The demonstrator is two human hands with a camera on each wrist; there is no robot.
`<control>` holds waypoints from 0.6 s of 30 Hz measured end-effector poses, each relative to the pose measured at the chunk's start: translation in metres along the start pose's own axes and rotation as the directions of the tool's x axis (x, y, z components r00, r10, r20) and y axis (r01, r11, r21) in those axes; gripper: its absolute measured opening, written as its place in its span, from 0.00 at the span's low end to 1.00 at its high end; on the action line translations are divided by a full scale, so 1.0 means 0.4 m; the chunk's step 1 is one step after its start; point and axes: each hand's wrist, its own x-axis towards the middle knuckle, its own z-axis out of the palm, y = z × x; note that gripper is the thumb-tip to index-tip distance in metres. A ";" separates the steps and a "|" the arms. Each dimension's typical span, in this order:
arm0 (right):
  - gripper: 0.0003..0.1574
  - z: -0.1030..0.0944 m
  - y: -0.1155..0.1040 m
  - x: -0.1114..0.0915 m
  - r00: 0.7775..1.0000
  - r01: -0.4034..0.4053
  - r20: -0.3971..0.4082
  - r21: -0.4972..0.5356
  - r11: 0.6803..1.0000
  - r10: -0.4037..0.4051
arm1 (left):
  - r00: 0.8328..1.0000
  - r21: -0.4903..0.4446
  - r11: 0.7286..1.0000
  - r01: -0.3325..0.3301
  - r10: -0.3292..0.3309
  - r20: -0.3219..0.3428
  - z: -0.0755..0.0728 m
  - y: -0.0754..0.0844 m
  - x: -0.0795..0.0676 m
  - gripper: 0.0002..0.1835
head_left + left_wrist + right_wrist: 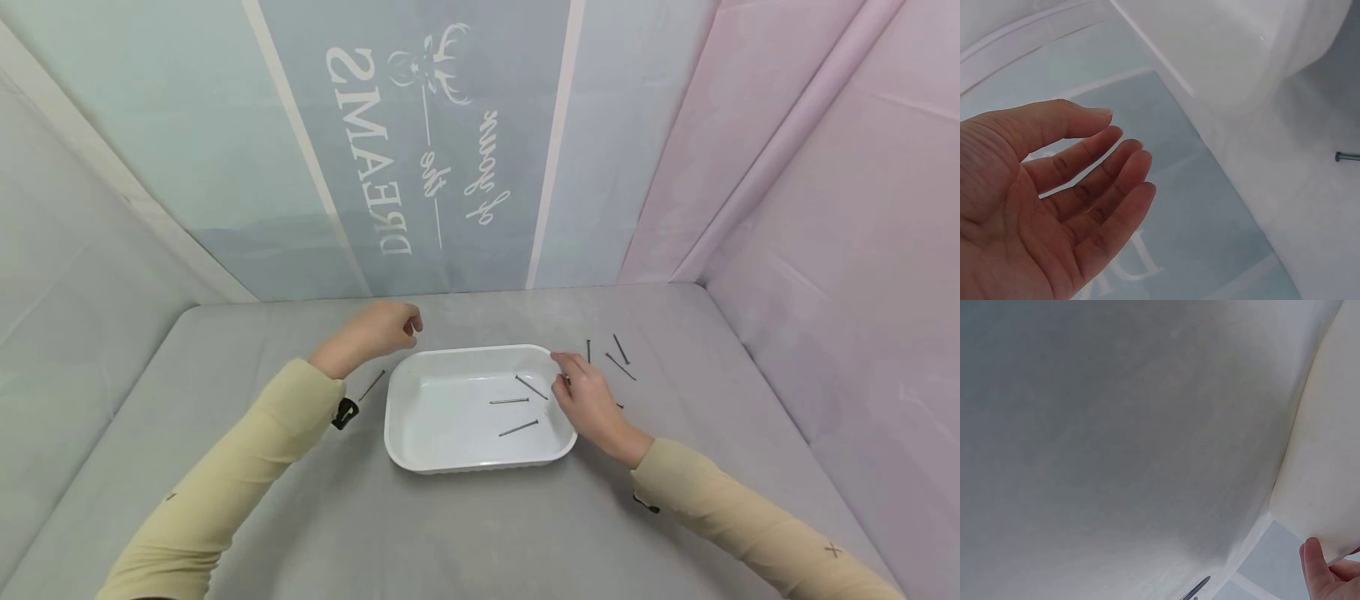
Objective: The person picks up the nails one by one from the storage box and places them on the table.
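A white rectangular baking dish [442, 425] stands on the grey surface, with three nails inside, one of them a nail [509, 402] near the middle. My right hand [592, 408] holds the dish at its right rim; in the right wrist view, fingers [1315, 559] lie against the outer wall of the dish [1329, 437]. Beyond the dish's far left corner is my left hand [378, 329], raised, its fingers loosely bent. Nothing lies in that palm in the left wrist view. A single nail [372, 385] lies left of the dish, near the left wrist.
Several more nails lie right of the dish, among them a nail [621, 367] beyond the right hand. One nail head [620, 406] shows beside that hand, the rest hidden. A printed fabric wall [450, 275] rises behind, with pale fabric on both sides.
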 end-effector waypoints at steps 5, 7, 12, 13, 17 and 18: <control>0.22 -0.001 -0.003 0.000 1.000 -0.019 0.010 -0.014 1.000 0.020 | 1.000 0.017 1.000 -0.010 0.009 0.001 0.001 0.022 0.006 0.10; 0.22 -0.002 -0.003 0.001 1.000 -0.025 0.015 -0.020 0.999 0.026 | 1.000 0.024 1.000 -0.014 0.014 0.000 0.001 0.033 0.008 0.10; 0.22 0.001 -0.001 -0.001 1.000 -0.019 0.007 -0.016 1.000 0.019 | 1.000 0.031 0.999 -0.027 0.027 0.003 0.006 0.056 0.015 0.10; 0.22 0.001 -0.001 -0.001 1.000 -0.016 0.004 -0.015 1.000 0.016 | 1.000 0.033 0.999 -0.028 0.028 0.006 0.007 0.061 0.016 0.10; 0.22 0.004 0.000 -0.002 1.000 -0.011 -0.005 -0.013 1.000 0.011 | 0.999 0.050 0.998 -0.039 0.038 0.015 0.009 0.081 0.021 0.10; 0.22 0.004 0.000 -0.002 1.000 -0.010 -0.007 -0.013 1.000 0.009 | 0.999 0.056 0.998 -0.042 0.041 0.018 0.009 0.086 0.022 0.10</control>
